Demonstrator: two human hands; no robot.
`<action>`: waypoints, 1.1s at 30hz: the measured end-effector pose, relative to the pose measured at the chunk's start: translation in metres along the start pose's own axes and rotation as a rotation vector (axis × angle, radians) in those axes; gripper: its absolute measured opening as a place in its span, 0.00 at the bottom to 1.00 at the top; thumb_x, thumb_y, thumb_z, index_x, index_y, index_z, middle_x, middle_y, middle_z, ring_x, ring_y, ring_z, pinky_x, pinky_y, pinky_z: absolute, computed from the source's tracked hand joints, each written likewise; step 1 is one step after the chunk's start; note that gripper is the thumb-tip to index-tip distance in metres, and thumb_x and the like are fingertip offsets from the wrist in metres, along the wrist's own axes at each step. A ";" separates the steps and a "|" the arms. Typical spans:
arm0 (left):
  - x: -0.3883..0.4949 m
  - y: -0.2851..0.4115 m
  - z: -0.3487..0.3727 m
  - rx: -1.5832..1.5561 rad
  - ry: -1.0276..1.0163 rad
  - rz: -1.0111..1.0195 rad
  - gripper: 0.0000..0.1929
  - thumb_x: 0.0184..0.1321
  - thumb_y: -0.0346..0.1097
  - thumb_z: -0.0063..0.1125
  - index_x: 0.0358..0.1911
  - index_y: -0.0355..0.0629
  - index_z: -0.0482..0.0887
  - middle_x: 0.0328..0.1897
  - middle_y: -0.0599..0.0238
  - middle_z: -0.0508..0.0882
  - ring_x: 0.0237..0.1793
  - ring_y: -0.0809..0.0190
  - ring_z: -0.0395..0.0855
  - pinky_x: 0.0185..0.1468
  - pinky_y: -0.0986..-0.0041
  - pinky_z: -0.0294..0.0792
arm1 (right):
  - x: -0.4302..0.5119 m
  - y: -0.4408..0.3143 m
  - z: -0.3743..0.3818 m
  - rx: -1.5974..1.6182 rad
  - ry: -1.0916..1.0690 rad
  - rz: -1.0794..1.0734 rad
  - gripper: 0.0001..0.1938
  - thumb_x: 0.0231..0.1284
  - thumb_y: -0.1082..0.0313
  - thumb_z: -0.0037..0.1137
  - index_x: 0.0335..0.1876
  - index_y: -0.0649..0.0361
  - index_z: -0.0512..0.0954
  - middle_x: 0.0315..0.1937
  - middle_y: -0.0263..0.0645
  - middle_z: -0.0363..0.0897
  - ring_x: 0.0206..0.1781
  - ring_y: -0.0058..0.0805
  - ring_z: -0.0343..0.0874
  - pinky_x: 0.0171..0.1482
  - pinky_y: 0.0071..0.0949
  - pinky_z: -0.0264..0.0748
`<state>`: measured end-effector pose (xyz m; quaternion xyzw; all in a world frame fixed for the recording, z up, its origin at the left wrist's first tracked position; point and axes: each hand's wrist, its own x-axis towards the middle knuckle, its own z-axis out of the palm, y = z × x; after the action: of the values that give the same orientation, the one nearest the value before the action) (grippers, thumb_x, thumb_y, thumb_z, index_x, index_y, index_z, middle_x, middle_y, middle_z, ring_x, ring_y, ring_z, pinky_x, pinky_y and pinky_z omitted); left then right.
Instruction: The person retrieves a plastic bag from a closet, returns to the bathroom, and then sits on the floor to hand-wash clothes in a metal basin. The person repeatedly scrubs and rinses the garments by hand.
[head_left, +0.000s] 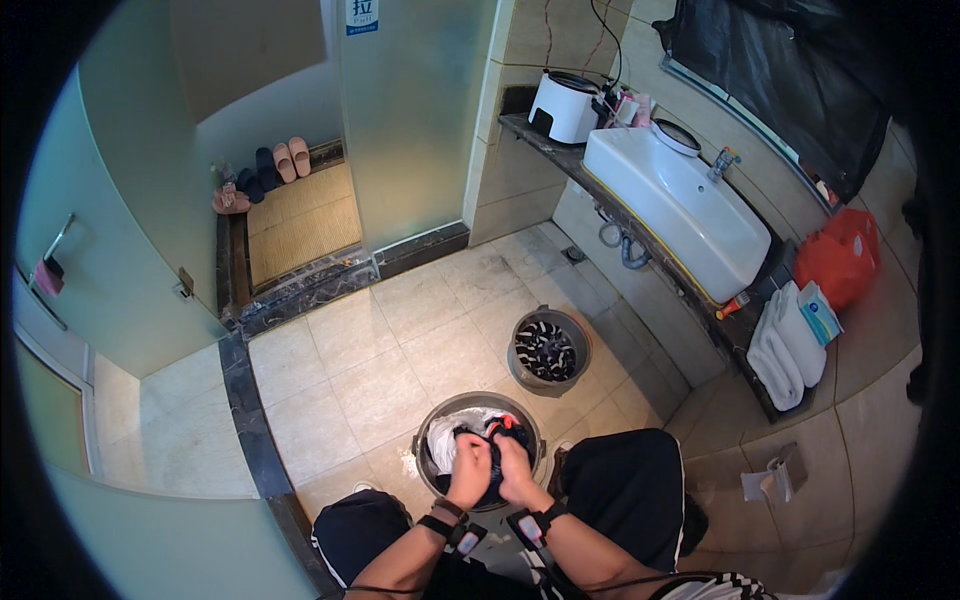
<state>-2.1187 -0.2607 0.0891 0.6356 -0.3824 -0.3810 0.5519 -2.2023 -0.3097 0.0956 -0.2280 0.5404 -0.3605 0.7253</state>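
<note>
Both hands are over a grey bucket (418, 450) that stands on the floor between my knees. My left hand (471, 463) has its fingers curled around part of a dark garment (492, 491) in the bucket. Close beside it, my right hand (513, 466) grips the same dark cloth, near a patch of red and black fabric (510, 424). A white cloth (442, 444) lies along the bucket's left side. My fingers partly hide the dark garment, and its lower part is out of sight in the bucket. Both wrists carry straps with small devices.
A second grey bucket (577, 375) holding black-and-white striped cloth stands ahead on the right. A white washbasin (667, 210) sits on a dark stone counter (559, 157), with folded white towels (780, 360) at its near end. Left are glass doors (420, 127) and a dark stone sill (247, 412).
</note>
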 end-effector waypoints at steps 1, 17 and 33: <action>-0.001 -0.002 0.002 -0.089 -0.116 -0.032 0.07 0.64 0.30 0.46 0.41 0.37 0.65 0.23 0.55 0.76 0.26 0.55 0.78 0.32 0.68 0.68 | -0.002 -0.010 0.004 -0.015 0.033 -0.075 0.08 0.61 0.63 0.49 0.38 0.56 0.77 0.33 0.31 0.77 0.36 0.21 0.74 0.41 0.24 0.71; 0.007 0.023 -0.010 0.206 -0.239 0.106 0.13 0.59 0.31 0.53 0.43 0.42 0.64 0.18 0.56 0.77 0.21 0.54 0.78 0.27 0.64 0.67 | 0.039 0.011 -0.024 -1.051 -0.499 -0.681 0.10 0.64 0.59 0.48 0.42 0.55 0.75 0.38 0.35 0.79 0.42 0.35 0.77 0.44 0.31 0.73; 0.014 0.004 -0.009 0.134 -0.102 -0.010 0.16 0.57 0.28 0.58 0.45 0.39 0.65 0.22 0.68 0.75 0.22 0.72 0.70 0.25 0.78 0.63 | 0.021 -0.009 -0.033 -0.918 -0.416 -0.716 0.29 0.47 0.65 0.61 0.57 0.65 0.66 0.48 0.49 0.72 0.51 0.40 0.73 0.56 0.33 0.68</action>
<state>-2.1050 -0.2699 0.0930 0.6527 -0.4315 -0.3890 0.4862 -2.2331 -0.3296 0.0786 -0.7497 0.3776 -0.2600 0.4773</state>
